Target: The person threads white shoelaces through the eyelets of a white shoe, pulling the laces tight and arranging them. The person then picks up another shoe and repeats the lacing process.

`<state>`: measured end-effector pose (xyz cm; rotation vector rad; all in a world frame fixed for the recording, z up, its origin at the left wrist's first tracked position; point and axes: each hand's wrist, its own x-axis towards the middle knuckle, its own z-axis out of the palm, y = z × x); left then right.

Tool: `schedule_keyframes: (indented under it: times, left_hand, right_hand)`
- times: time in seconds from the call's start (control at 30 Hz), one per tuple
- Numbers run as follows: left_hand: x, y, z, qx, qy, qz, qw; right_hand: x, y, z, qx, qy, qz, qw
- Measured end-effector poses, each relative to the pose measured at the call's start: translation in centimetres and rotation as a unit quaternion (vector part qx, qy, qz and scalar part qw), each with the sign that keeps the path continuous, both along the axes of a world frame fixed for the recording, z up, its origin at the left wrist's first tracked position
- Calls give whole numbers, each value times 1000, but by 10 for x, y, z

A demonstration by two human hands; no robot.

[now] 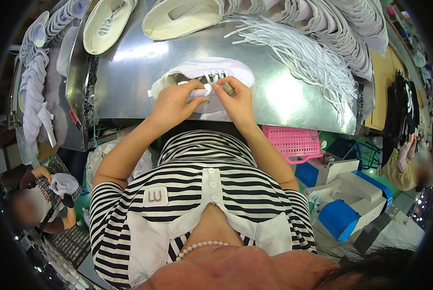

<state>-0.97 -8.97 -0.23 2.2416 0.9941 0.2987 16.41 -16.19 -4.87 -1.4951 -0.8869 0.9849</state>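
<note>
A white shoe upper (238, 72) with no visible sole lies on its side on the metal table in front of me. A white shoelace (208, 79) runs in slanting rows through its eyelets. My left hand (177, 103) grips the near edge of the lacing opening between thumb and fingers. At the eyelets, my right hand (237, 100) is closed with fingertips pinching the lace. Something small and grey (228, 88) sits at my right index finger; whether it is worn or held I cannot tell. The lace's tip is hidden.
Loose white laces (298, 53) are heaped at the right of the shiny table (124, 92). Nested uppers (339, 36) and two cream uppers (182, 21) line its far side. A pink basket (291, 142) is below the right edge. Other people work at left and right.
</note>
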Motion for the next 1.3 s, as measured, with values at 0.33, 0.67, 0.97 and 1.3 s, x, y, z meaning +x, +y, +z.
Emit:
schedule_keyframes:
  times: [0.33,0.67,0.97,1.3]
  left_hand:
    - [7,3,-11,41,-12,-8,999]
    - [6,7,6,-40,-6,-30,999]
    - [6,6,-5,7,-14,-5,1000]
    - [6,4,-9,42,-11,-23,999]
  right_hand:
    - [1,-9,-5,25,28,8,999]
    - [1,-2,-6,2,66,17,998]
    - [-1,-7,1,54,17,22,998]
    - [-1,-39,-7,25,-87,77,993]
